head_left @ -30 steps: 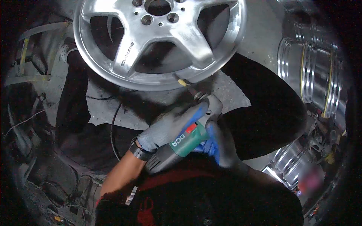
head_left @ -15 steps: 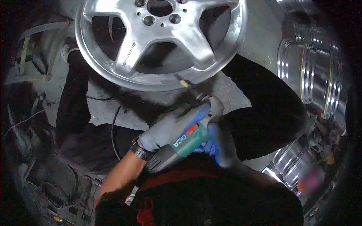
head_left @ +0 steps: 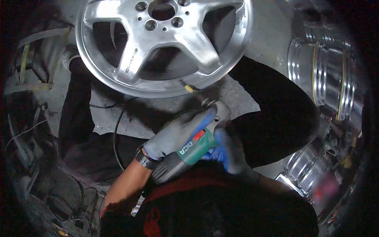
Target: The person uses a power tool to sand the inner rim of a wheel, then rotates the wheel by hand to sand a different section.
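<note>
A green and grey electric grinder (head_left: 197,147) lies slantwise between my two hands. My left hand (head_left: 175,132), in a grey glove with blue on the fingers, is wrapped over the top of its body near the red switch. From the right, my right hand (head_left: 232,155), gloved the same way, closes around the body below the head; its outline is slightly blurred. A thin shaft with a yellow tip (head_left: 189,89) extends from the head to the lower rim of a silver five-spoke alloy wheel (head_left: 177,41). The tip overlaps the rim in this view.
My dark-clothed legs (head_left: 276,91) are spread on either side of the wheel. Polished rims (head_left: 327,75) stand at the right, with another rim (head_left: 308,166) lower down. A black cable (head_left: 116,138) runs across the grey floor. A frame (head_left: 35,59) stands at the left.
The view has shifted slightly, so the wheel sits a little farther left and lower. Both hands keep their hold on the grinder, its tip still at the lower rim.
</note>
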`<state>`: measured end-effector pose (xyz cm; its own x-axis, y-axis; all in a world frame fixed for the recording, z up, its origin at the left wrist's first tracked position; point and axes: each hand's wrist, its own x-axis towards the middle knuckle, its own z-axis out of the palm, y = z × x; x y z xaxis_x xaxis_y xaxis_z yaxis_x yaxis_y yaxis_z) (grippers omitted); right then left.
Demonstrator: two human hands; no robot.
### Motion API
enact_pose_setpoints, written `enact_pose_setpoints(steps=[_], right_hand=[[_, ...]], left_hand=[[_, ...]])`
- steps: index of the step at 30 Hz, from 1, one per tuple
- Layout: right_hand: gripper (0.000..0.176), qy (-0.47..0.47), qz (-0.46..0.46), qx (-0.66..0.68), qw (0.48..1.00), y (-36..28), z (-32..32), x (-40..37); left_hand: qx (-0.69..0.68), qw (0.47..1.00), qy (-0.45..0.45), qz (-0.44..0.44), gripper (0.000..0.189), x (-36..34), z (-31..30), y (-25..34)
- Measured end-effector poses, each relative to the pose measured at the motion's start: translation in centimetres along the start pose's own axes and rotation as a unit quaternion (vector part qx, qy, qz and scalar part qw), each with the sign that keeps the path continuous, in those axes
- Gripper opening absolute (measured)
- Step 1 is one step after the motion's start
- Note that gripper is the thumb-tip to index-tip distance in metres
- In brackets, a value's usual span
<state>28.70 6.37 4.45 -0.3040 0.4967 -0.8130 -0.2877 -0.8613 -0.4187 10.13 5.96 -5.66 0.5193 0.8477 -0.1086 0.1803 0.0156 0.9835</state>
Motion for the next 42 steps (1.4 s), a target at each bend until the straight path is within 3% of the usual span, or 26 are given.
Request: enact_pose_setpoints(steps=[2,4,6,8,10,12,17,19,22,26,29,31,34,40,42], right_hand=[[0.035,0.007,-0.004,-0.026,1.0,1.3,-0.8,0.4],[0.032,0.016,-0.012,-0.053,0.998,1.4,-0.8,0.5],[0.025,0.037,0.026,0.017,0.999,0.4,-0.2,0.1],[0.023,0.049,-0.015,-0.008,0.999,1.5,-1.3,0.6],[0.022,0.055,-0.053,-0.031,0.997,1.6,-1.1,0.7],[0.026,0.006,0.013,0.041,0.999,0.5,0.5,0.4],[0.033,0.01,0.028,0.004,1.0,0.9,0.2,0.8],[0.035,0.033,0.039,0.002,0.999,0.4,0.6,0.6],[0.038,0.0,0.009,0.035,0.999,0.4,0.4,0.7],[0.051,-0.006,0.04,0.018,0.999,1.4,-0.2,1.1],[0.056,-0.009,0.025,0.025,0.999,0.8,0.4,0.8],[0.057,-0.015,0.015,0.037,0.999,0.5,0.5,0.7],[0.057,0.01,0.07,0.025,0.997,0.9,0.3,1.2],[0.061,0.012,0.044,0.031,0.998,1.3,-0.4,0.7],[0.06,-0.021,0.052,0.023,0.998,1.1,-0.8,1.0]], left_hand=[[-0.058,0.998,0.029,0.016,0.065,-0.3,-0.7,0.9],[0.004,0.986,-0.093,-0.14,0.056,-0.2,-2.7,3.6],[0.018,0.992,-0.078,-0.097,0.056,-0.1,-1.4,1.9],[0.033,0.996,-0.062,-0.055,0.057,0.2,-1.2,1.6],[0.044,0.993,-0.075,-0.075,0.057,0.1,-1.6,2.1],[0.007,0.995,-0.059,-0.076,0.058,-0.4,-1.8,1.8],[0.009,0.999,-0.016,-0.048,0.058,-0.7,-2.5,2.9],[0.02,0.988,-0.08,-0.134,0.059,-0.2,-2.6,3.2],[0.026,0.997,-0.037,-0.055,0.06,-0.3,-2.0,2.1],[0.04,0.996,-0.032,-0.08,0.06,-0.9,-2.3,2.4],[0.048,0.998,-0.034,-0.034,0.062,-0.5,-2.0,2.0],[0.058,0.988,-0.086,-0.114,0.063,-0.2,-2.4,2.9],[0.017,0.999,-0.029,-0.043,0.063,-1.1,-2.5,2.5],[0.029,0.99,-0.083,-0.113,0.06,-0.6,-2.2,2.3],[0.028,0.996,-0.052,-0.074,0.06,-0.6,-2.1,2.4]])
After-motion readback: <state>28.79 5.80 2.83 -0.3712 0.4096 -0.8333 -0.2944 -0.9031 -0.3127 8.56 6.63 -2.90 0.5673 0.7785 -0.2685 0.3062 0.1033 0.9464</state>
